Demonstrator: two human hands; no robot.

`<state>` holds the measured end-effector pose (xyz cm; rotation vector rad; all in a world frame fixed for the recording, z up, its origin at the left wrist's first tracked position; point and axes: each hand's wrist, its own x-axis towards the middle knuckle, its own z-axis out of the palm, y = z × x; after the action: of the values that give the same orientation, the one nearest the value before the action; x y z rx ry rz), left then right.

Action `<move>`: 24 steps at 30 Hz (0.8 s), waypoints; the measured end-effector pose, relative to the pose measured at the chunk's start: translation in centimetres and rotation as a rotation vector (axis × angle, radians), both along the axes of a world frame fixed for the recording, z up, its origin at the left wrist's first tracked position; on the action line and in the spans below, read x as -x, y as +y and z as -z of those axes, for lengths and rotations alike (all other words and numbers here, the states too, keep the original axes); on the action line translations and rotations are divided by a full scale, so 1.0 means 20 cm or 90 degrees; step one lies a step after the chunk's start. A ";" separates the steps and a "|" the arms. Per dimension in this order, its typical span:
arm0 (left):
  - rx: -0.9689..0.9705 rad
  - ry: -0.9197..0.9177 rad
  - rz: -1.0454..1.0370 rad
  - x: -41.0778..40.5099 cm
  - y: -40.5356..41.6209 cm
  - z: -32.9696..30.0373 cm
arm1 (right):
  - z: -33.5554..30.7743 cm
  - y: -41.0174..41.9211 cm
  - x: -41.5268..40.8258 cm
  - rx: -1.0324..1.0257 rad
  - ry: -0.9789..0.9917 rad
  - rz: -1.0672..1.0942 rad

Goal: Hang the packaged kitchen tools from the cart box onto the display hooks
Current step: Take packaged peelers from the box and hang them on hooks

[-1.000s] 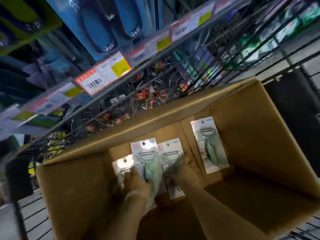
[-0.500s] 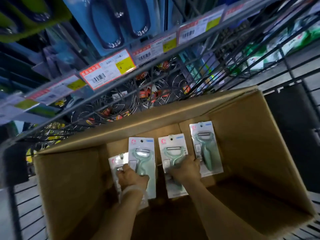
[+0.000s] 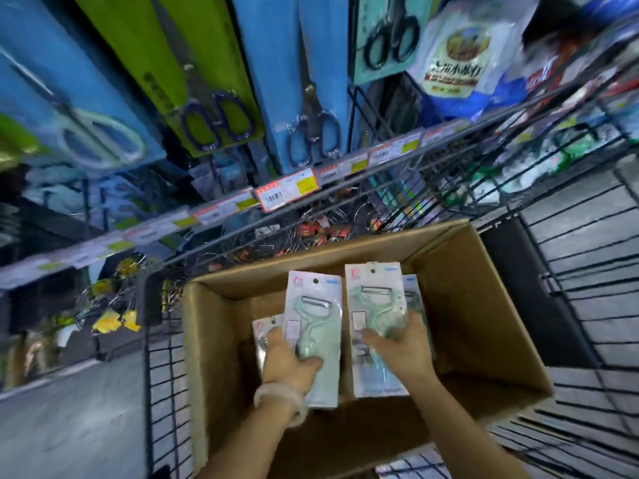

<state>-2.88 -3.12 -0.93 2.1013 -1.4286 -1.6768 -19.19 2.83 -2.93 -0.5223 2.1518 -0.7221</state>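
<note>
A: Where's the stuff? 
B: Left hand (image 3: 288, 363) grips one mint-green carded peeler pack (image 3: 315, 326), right hand (image 3: 403, 344) another (image 3: 375, 312), both over the open brown cardboard box (image 3: 484, 305).

A: Around the box? 
B: Black wire cart (image 3: 162, 357) under it, blurry scissors packs (image 3: 304, 98) hanging above.

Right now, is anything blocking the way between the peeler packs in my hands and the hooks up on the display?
Nothing visible does. The left hand and right hand each hold a peeler pack already above the cardboard box. Open air leads up to the hanging scissors cards. No free hook can be made out in this blur.
</note>
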 end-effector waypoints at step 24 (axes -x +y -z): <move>0.482 0.111 -0.225 -1.64 0.13 -1.21 | -1.18 -0.19 -1.59 0.458 0.073 -0.203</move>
<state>29.99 -0.49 23.22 1.6046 -1.2619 -0.9449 12.59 -1.02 20.73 -1.2708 1.7956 -1.2991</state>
